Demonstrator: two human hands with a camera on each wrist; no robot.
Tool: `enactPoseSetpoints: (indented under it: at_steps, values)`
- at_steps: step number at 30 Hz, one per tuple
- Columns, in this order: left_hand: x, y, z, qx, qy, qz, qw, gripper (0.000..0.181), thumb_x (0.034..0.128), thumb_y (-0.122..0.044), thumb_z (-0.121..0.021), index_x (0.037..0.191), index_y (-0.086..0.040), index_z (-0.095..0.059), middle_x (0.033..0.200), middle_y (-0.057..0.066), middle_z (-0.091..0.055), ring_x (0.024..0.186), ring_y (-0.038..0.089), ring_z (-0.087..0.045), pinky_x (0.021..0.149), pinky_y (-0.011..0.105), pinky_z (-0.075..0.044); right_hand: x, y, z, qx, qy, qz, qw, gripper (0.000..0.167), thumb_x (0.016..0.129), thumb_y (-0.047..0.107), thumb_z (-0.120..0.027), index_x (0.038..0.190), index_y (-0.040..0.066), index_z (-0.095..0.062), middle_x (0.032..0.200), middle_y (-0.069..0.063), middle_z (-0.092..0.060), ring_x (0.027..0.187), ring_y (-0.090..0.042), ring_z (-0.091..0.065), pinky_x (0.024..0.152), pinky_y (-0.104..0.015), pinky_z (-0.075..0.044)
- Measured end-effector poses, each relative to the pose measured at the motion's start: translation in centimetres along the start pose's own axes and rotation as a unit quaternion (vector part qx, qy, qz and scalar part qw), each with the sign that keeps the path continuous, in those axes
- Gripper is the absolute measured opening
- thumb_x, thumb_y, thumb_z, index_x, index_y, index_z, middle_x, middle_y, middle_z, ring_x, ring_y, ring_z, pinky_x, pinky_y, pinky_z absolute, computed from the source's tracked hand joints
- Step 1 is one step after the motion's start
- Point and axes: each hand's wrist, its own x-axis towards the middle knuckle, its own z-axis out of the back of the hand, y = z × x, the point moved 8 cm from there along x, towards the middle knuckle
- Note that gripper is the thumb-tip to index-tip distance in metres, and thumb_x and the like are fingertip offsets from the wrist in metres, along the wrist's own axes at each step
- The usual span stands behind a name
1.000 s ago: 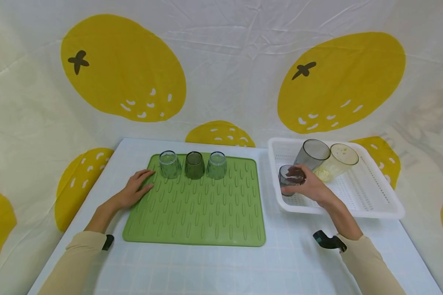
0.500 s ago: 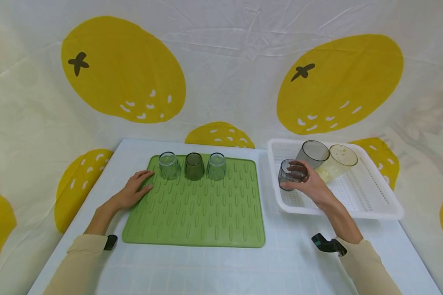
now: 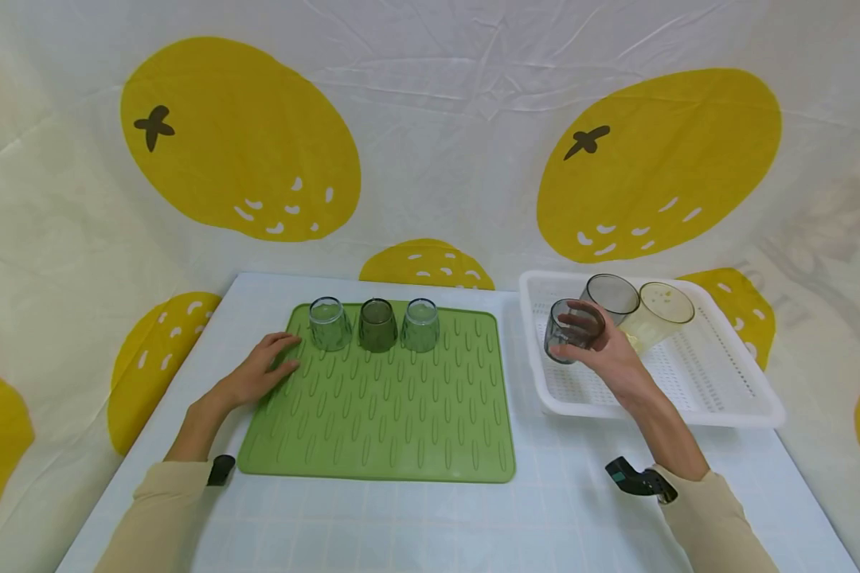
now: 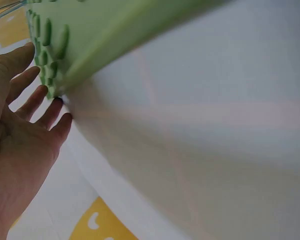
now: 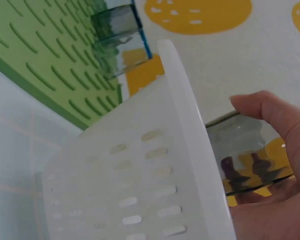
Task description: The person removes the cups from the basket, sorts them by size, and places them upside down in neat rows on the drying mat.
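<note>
My right hand [image 3: 611,354] grips a small grey drinking glass [image 3: 563,338] with thumb and fingers round it, over the left part of a white plastic basket [image 3: 731,419]. In the right wrist view that glass [image 5: 245,145] shows behind the basket's wall [image 5: 140,165]. My left hand [image 3: 258,370] rests at the left edge of a green ribbed mat [image 3: 401,414], fingers relaxed and holding nothing. Along the mat's far edge stand a pale glass [image 3: 329,326], a dark glass [image 3: 377,328] and another pale glass [image 3: 420,328], side by side.
Inside the basket, a tall grey glass [image 3: 611,296] and a yellowish glass [image 3: 655,318] lean behind the right hand. A pale blue checked cloth [image 3: 401,525] covers the table. A white curtain with yellow fruit prints [image 3: 444,159] hangs behind and at the sides.
My right hand has lifted the small grey glass up from the basket floor, and the glass has tilted a little. The left hand stays at the mat's edge.
</note>
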Motion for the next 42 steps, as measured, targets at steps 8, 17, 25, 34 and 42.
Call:
enactPoseSetpoints:
  at_steps: [8, 17, 25, 34, 42]
  values:
    - [-0.1, -1.1, 0.6, -0.013, -0.005, 0.016, 0.9998, 0.047, 0.1074, -0.009, -0.054, 0.146, 0.014, -0.042, 0.144, 0.040, -0.038, 0.136, 0.058, -0.035, 0.110, 0.071, -0.030, 0.2, 1.4, -1.1, 0.046, -0.005, 0.021, 0.9987, 0.073, 0.090, -0.001, -0.078, 0.152, 0.010, -0.041, 0.139, -0.005, -0.056, 0.120, -0.014, -0.059, 0.089, -0.020, -0.055]
    - [-0.4, -2.1, 0.9, -0.032, -0.043, 0.017, 0.9984, 0.044, 0.1093, -0.013, -0.052, 0.145, 0.013, -0.046, 0.140, 0.035, -0.050, 0.128, 0.051, -0.049, 0.105, 0.067, -0.040, 0.6, 2.0, -3.1, 0.065, 0.004, 0.031, 0.9974, 0.074, 0.089, -0.003, -0.077, 0.151, 0.014, -0.042, 0.145, -0.012, -0.052, 0.126, -0.020, -0.055, 0.093, -0.022, -0.054]
    - [0.0, -4.1, 0.9, -0.050, -0.116, 0.001, 0.9920, 0.037, 0.1079, -0.011, -0.055, 0.138, 0.010, -0.056, 0.131, 0.027, -0.062, 0.116, 0.041, -0.060, 0.096, 0.057, -0.050, 0.8, 2.5, -5.4, 0.061, 0.014, 0.049, 0.9969, 0.079, 0.088, -0.004, -0.078, 0.153, 0.015, -0.039, 0.149, -0.013, -0.049, 0.137, -0.026, -0.047, 0.102, -0.024, -0.049]
    - [1.6, -6.8, -0.3, -0.068, -0.115, -0.027, 0.9906, 0.034, 0.1071, -0.010, -0.056, 0.136, 0.007, -0.060, 0.130, 0.027, -0.063, 0.115, 0.039, -0.062, 0.095, 0.055, -0.052, 1.1, 2.8, -8.0, 0.070, 0.027, 0.063, 0.9952, 0.081, 0.087, -0.006, -0.077, 0.154, 0.013, -0.037, 0.150, -0.015, -0.047, 0.139, -0.030, -0.045, 0.107, -0.029, -0.047]
    - [2.9, -8.9, -1.2, -0.087, -0.121, -0.051, 0.9876, 0.033, 0.1057, -0.009, -0.059, 0.135, 0.006, -0.061, 0.128, 0.024, -0.065, 0.113, 0.035, -0.064, 0.094, 0.051, -0.054, 1.3, 2.9, -10.5, 0.064, 0.032, 0.064, 0.9953, 0.080, 0.087, -0.003, -0.079, 0.154, 0.013, -0.038, 0.148, -0.011, -0.049, 0.138, -0.029, -0.045, 0.111, -0.038, -0.042]
